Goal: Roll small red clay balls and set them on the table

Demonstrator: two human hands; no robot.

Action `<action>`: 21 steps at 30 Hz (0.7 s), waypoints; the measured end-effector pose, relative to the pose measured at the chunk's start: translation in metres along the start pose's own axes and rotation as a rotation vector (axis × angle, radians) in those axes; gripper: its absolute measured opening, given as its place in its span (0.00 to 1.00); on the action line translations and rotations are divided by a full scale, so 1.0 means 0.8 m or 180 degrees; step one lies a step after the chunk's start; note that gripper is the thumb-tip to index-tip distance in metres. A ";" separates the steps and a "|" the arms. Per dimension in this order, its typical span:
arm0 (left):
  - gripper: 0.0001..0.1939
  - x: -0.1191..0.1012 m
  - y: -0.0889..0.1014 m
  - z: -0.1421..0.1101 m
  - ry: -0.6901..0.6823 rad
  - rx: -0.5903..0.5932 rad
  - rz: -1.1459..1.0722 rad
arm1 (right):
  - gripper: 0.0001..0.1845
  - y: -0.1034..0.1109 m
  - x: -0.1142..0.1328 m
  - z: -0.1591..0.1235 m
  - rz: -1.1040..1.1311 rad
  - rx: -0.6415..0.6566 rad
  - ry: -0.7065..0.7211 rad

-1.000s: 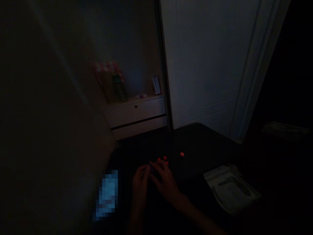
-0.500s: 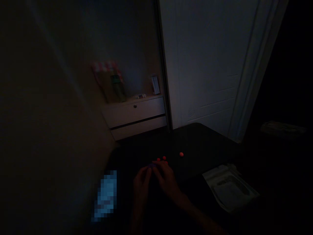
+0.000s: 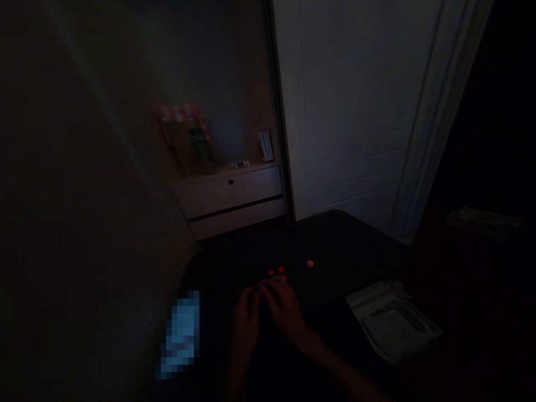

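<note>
In dim light, both hands meet over the near part of a dark table (image 3: 335,240). Between the fingertips of my left hand (image 3: 245,307) and my right hand (image 3: 285,304) is a small purplish lump (image 3: 259,286), mostly covered by the fingers; its kind cannot be made out. Both hands are closed on it. Just beyond the fingers lie small red balls (image 3: 280,269), one of them partly behind my right hand. A larger pinkish-red ball (image 3: 310,264) lies apart from them, to the right.
A clear-looking flat bag (image 3: 393,324) lies at the right, by the table edge. A blurred-out bright blue patch (image 3: 182,335) glows at the lower left. Behind the table stand drawers (image 3: 234,192) with items on top, and a white door (image 3: 347,111).
The hands stay together at nearly the same spot, the left one shifted slightly right. The purplish lump is still between the fingers, and the balls have stayed in place.
</note>
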State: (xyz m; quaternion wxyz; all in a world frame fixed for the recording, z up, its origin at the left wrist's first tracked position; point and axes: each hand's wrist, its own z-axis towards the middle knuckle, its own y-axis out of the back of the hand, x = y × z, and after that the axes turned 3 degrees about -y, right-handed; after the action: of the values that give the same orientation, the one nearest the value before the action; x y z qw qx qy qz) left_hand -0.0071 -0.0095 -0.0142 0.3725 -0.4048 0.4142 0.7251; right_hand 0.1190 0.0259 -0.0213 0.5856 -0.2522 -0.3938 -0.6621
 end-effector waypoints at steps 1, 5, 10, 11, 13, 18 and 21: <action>0.27 -0.001 0.000 0.000 -0.0006 0.0000 0.0030 | 0.11 0.000 -0.001 0.000 -0.0014 0.0006 0.0017; 0.27 -0.005 0.000 -0.002 -0.0069 -0.0009 0.0038 | 0.12 0.000 -0.002 0.000 -0.0002 -0.0024 -0.0011; 0.29 -0.008 0.000 -0.001 -0.0064 -0.0199 -0.0130 | 0.09 0.003 0.006 0.000 0.0137 -0.0027 -0.0107; 0.30 -0.008 0.001 0.000 -0.0043 -0.0249 -0.0189 | 0.09 0.004 0.007 0.000 0.0166 -0.0019 -0.0129; 0.31 -0.009 0.001 0.001 0.0022 -0.0330 -0.0277 | 0.11 0.005 0.008 -0.001 0.0233 -0.0022 -0.0193; 0.31 -0.012 0.000 0.000 0.0090 -0.0351 -0.0319 | 0.13 0.004 0.006 -0.003 0.0440 -0.0060 -0.0276; 0.31 -0.013 -0.001 0.000 0.0052 -0.0312 -0.0351 | 0.15 0.004 0.006 -0.003 0.0307 -0.0073 -0.0165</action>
State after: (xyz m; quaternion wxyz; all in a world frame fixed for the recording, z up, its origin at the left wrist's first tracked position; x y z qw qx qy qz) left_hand -0.0020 -0.0110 -0.0051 0.3882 -0.4506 0.3583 0.7196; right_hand 0.1218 0.0212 -0.0184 0.6035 -0.2946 -0.3887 -0.6308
